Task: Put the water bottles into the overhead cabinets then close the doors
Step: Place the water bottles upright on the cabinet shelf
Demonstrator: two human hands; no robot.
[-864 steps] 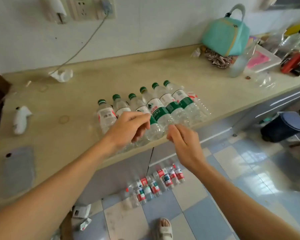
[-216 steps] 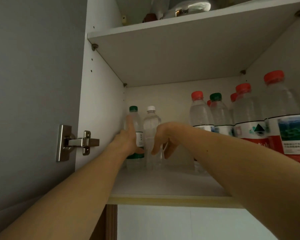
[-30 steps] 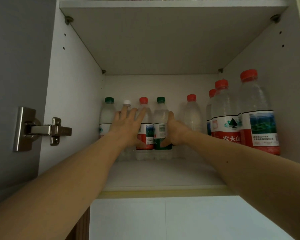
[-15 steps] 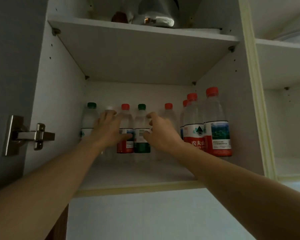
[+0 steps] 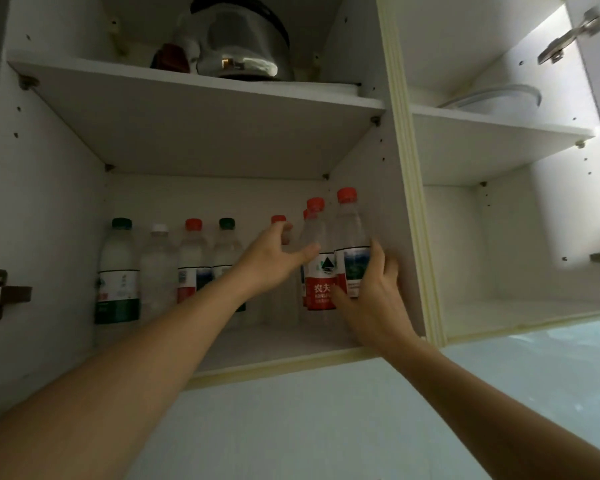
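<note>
Our right hand point(image 5: 368, 296) is curled round the lower body of the front clear plastic water bottle with a red cap and a blue-and-red label point(image 5: 352, 251), thumb at the near side and fingers wrapped to its right, close against the white cabinet side wall point(image 5: 388, 202). Our left hand point(image 5: 274, 261) reaches in just left of it, fingers spread and loosely bent; its thumb touches the neighbouring red-capped bottle with the red label point(image 5: 319, 271), and its fingertips seem to meet another red-capped bottle point(image 5: 278, 220) behind, though we cannot tell whether it truly grips either

We judge these bottles to be full, so fairly heavy for their size, with thin walls that give under a hard squeeze and a smooth label that may slip. The safest hold is round the middle at the label, or lower, never by the cap alone. Standing close together, they could topple like skittles if one is knocked

All of them stand upright on the lower shelf point(image 5: 274, 348) of the left overhead cabinet. Further left, well apart from our hands, a row stands at the back: a green-capped bottle point(image 5: 118, 271), a white-capped one point(image 5: 158, 265), a red-capped one point(image 5: 192, 265) and another green-capped one point(image 5: 226, 244). Above, a shiny metal kettle point(image 5: 236, 43) sits on the upper shelf; the right cabinet compartment point(image 5: 499, 254) stands open
</note>
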